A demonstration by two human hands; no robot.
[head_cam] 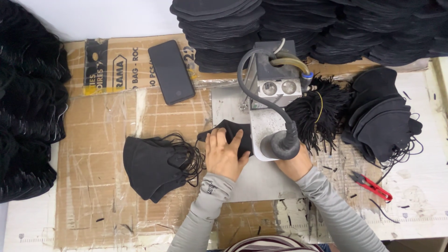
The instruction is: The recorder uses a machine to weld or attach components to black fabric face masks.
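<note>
My left hand (225,153) lies flat on a black face mask (229,132) that rests on the grey metal plate (226,105) of a small welding machine (275,79). The mask's right end sits at the machine's round head (280,145). My right hand (294,163) is mostly hidden under that round head and its black hose; only the wrist and the back of the hand show. To the left lies a pile of finished black masks with ear loops (156,165).
A bundle of black elastic cords (317,114) tied with a yellow band lies right of the machine. More black masks (382,121) are stacked right, along the back (303,25) and far left (28,102). Red snips (372,185) and a black phone (171,71) rest on the cardboard-covered table.
</note>
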